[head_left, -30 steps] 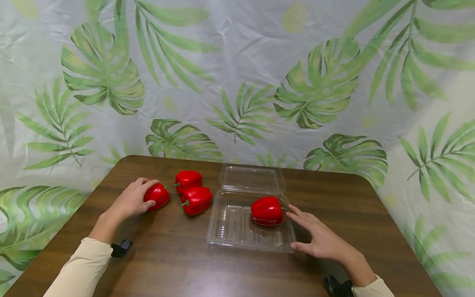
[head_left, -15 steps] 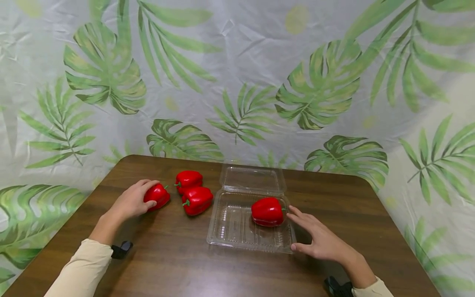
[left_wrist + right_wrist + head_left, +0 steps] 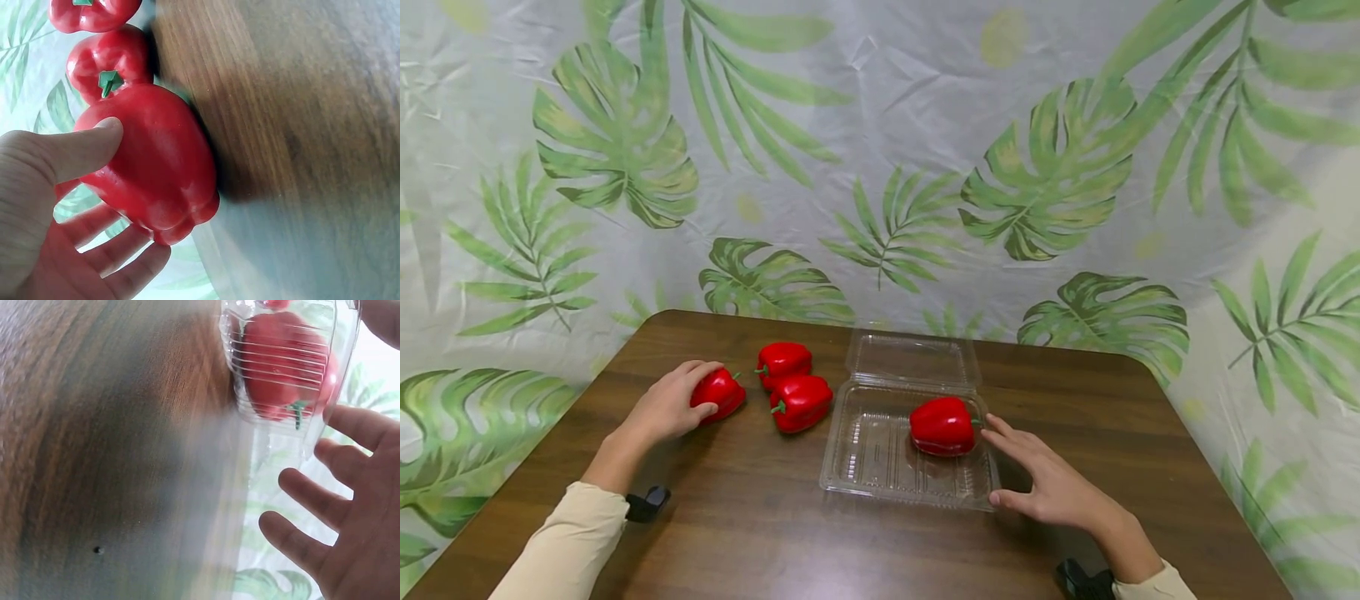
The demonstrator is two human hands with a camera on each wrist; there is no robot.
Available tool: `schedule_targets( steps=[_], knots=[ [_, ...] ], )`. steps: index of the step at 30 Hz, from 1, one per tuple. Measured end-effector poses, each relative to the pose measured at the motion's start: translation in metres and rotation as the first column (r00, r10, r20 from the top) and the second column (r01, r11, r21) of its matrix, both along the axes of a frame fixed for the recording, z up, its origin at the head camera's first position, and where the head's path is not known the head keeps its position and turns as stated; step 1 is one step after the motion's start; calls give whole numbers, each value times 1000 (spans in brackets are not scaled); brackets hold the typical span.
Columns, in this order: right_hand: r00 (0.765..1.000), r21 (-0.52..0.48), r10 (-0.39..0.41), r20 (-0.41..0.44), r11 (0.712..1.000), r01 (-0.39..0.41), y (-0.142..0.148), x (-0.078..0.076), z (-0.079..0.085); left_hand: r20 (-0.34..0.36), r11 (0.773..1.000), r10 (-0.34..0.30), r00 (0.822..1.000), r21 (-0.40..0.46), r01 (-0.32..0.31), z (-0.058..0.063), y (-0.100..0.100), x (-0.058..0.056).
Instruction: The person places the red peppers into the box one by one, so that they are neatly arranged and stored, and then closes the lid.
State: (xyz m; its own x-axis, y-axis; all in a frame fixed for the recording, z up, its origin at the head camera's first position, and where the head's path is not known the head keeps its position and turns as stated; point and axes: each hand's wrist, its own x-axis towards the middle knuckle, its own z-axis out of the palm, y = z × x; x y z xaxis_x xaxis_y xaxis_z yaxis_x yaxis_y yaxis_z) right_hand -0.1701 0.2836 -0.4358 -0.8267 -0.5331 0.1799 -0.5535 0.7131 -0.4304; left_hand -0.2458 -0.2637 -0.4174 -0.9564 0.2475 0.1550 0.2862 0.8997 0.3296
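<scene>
At the table's left, my left hand (image 3: 675, 400) holds a red bell pepper (image 3: 724, 395), which sits on the wood. The left wrist view shows the thumb lying on this pepper (image 3: 156, 156), with the other fingers along its far side and lower end. Two more red bell peppers (image 3: 784, 362) (image 3: 802, 403) lie close together just to its right. A clear plastic clamshell box (image 3: 868, 479) stands in the middle with its lid laid back, and one red bell pepper (image 3: 942, 427) rests in its right half. My right hand (image 3: 1051, 479) touches the box's right edge, fingers extended and spread.
The brown wooden table (image 3: 760, 533) has rounded far corners. Behind it hangs a pale cloth (image 3: 895, 108) printed with green leaves. The box's transparent lid (image 3: 913, 358) reaches toward the table's far edge. A dark wrist mount (image 3: 647, 504) sits below the left wrist.
Both hands, the peppers and the box keep their places. Only the head view has shifted very slightly.
</scene>
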Motion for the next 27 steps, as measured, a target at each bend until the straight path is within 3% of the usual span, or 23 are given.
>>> schedule_targets(
  steps=[8,12,21,27],
  knots=[
    [1000,5,-5,-18,1000,5,2,2,1,-22,1000,1,1000,18,-1,2,0,5],
    [1000,0,-5,-14,1000,5,0,2,3,-27,999,6,1000,42,-4,7,1,14],
    [1000,-13,4,-17,1000,-5,0,1,2,-91,996,-45,995,71,51,9,4,35],
    [1000,-26,9,1,1000,-9,0,0,-1,-143,989,-69,987,122,87,19,11,45]
  ],
)
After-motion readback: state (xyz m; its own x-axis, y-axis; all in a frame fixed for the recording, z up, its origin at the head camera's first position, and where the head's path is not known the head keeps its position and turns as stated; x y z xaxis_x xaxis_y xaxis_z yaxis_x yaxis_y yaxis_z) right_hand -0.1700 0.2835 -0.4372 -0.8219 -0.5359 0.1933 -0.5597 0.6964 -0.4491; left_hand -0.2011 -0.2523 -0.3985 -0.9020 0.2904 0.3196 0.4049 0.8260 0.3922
